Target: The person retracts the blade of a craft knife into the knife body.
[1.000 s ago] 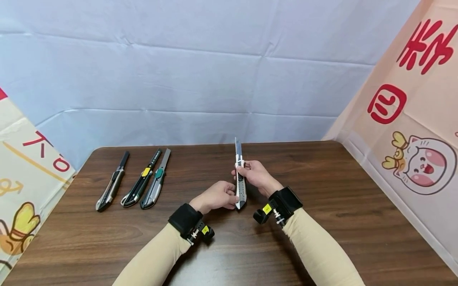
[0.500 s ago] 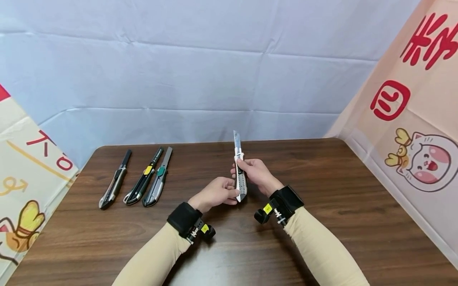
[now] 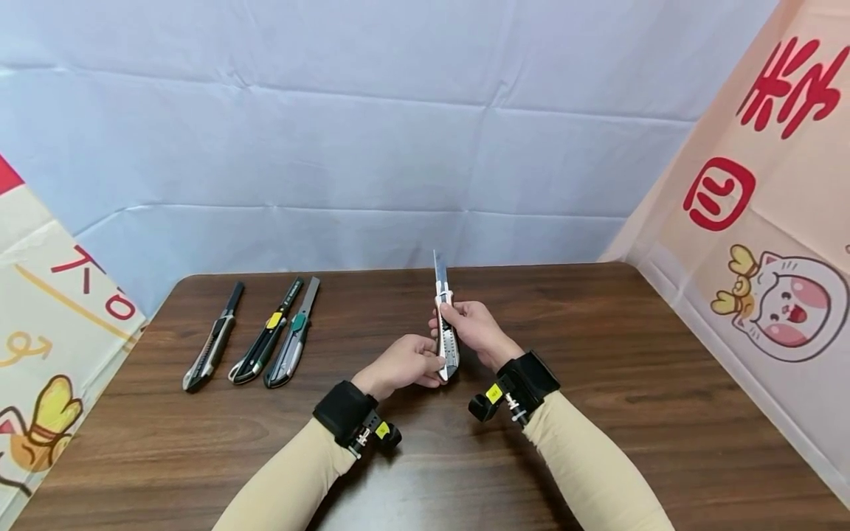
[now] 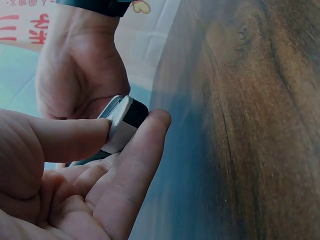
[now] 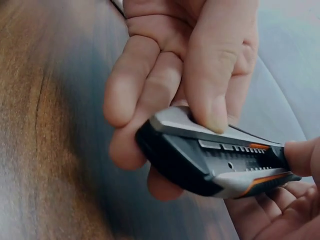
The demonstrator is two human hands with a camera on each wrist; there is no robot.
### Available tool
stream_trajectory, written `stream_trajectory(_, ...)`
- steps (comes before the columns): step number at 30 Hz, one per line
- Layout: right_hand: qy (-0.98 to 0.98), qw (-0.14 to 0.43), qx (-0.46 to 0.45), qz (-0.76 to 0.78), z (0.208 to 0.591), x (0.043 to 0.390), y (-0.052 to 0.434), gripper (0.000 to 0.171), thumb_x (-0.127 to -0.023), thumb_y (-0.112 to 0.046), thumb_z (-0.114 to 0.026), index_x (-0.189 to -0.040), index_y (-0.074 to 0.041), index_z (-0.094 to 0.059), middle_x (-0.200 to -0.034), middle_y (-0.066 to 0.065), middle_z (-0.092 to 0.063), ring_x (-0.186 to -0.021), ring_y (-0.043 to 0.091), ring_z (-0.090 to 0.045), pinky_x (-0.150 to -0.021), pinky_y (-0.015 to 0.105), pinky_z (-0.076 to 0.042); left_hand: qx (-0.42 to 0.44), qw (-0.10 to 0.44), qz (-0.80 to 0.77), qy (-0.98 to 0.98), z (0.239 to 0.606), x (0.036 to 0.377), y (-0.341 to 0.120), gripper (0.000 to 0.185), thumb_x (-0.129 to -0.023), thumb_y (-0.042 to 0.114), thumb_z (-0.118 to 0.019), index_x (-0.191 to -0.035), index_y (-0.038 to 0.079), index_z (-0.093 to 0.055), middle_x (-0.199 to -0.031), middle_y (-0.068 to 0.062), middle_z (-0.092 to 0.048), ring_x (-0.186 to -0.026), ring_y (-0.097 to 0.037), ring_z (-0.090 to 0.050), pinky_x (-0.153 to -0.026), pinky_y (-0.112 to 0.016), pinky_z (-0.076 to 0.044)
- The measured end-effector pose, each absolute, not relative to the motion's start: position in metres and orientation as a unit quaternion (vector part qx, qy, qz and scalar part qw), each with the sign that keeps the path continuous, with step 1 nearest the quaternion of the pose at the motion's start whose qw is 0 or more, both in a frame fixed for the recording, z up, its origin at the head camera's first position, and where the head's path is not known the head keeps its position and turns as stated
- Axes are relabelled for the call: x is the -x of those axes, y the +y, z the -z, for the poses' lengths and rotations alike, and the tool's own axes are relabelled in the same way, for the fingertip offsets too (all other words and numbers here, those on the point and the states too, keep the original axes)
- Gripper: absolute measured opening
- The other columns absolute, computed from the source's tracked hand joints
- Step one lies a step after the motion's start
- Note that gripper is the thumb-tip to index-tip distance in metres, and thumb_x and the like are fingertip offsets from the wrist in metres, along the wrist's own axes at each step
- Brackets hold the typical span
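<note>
Both hands hold a silver and black utility knife (image 3: 448, 346) with orange trim, its blade extended and pointing away from me. My left hand (image 3: 405, 362) pinches the butt end between thumb and fingers; in the left wrist view the knife's end (image 4: 122, 120) sits between the thumb and a finger. My right hand (image 3: 477, 330) grips the upper handle, and the right wrist view has its thumb (image 5: 300, 159) against the black slider (image 5: 276, 156). To the left lie a grey and black utility knife (image 3: 209, 348), a black one with a yellow slider (image 3: 262, 345) and a silver one with a green slider (image 3: 288, 351).
The brown wooden table (image 3: 598, 442) has its far edge just behind the held knife. A white cloth backdrop (image 3: 332, 147) hangs there. Printed sheets flank both sides, the right sheet (image 3: 744, 295) bearing a cartoon.
The held knife rises slightly with both hands, tilts a little, then comes down a little again. Both hands keep their hold. The other knives stay on the table.
</note>
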State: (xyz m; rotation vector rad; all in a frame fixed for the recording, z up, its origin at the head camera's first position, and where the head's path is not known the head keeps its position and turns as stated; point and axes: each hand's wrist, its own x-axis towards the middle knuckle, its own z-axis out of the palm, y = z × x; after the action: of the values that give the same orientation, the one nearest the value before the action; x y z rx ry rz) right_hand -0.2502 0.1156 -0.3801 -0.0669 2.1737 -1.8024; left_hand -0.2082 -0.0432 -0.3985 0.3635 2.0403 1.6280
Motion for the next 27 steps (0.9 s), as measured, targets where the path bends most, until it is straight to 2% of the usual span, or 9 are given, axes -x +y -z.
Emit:
stream_trajectory(7, 0.755, 0.159, 0.03, 0.635, 0.382, 0.25, 0.1149, 0.04, -0.104, -0.02, -0.046, -0.124, 0.014, -0.054, -0.106, 0.02, -0.07, -0.077, 0.01, -0.069, -0.076, 0.022, -0.055, -0.137, 0.248, -0.597, 0.75, 0.4012, 0.2087, -0.0446, 0.026, -0.097, 0.004, -0.052, -0.117, -0.011, -0.06, -0.107, -0.023, -0.07, -0.082, -0.016, -0.068, -0.078, -0.034, -0.061)
stream_trajectory(14, 0.754, 0.162, 0.038, 0.635, 0.3823, 0.2496, 0.1151, 0.037, -0.104, -0.015, -0.046, -0.126, 0.014, -0.052, -0.106, 0.019, -0.07, -0.079, 0.01, -0.068, -0.077, 0.022, -0.055, -0.134, 0.244, -0.599, 0.751, 0.4011, 0.2088, -0.0449, 0.026, -0.097, 0.004, -0.052, -0.116, -0.011, -0.06, -0.106, -0.023, -0.07, -0.081, -0.015, -0.067, -0.078, -0.034, -0.061)
stream_trajectory(19, 0.752, 0.163, 0.044, 0.637, 0.3823, 0.2494, 0.1149, 0.037, -0.104, -0.015, -0.046, -0.126, 0.014, -0.051, -0.111, 0.024, -0.068, -0.08, 0.01, -0.068, -0.078, 0.022, -0.055, -0.132, 0.241, -0.6, 0.751, 0.4015, 0.2085, -0.0452, 0.025, -0.096, 0.004, -0.053, -0.114, -0.012, -0.061, -0.106, -0.023, -0.07, -0.08, -0.014, -0.066, -0.078, -0.034, -0.061)
stream_trajectory(27, 0.759, 0.163, 0.046, 0.628, 0.3804, 0.2502, 0.1156, 0.035, -0.103, -0.012, -0.047, -0.127, 0.013, -0.051, -0.114, 0.024, -0.067, -0.086, 0.013, -0.069, -0.082, 0.024, -0.055, -0.133, 0.231, -0.596, 0.758, 0.4014, 0.2086, -0.0454, 0.025, -0.097, 0.004, -0.052, -0.115, -0.011, -0.061, -0.106, -0.023, -0.07, -0.082, -0.016, -0.067, -0.079, -0.035, -0.061)
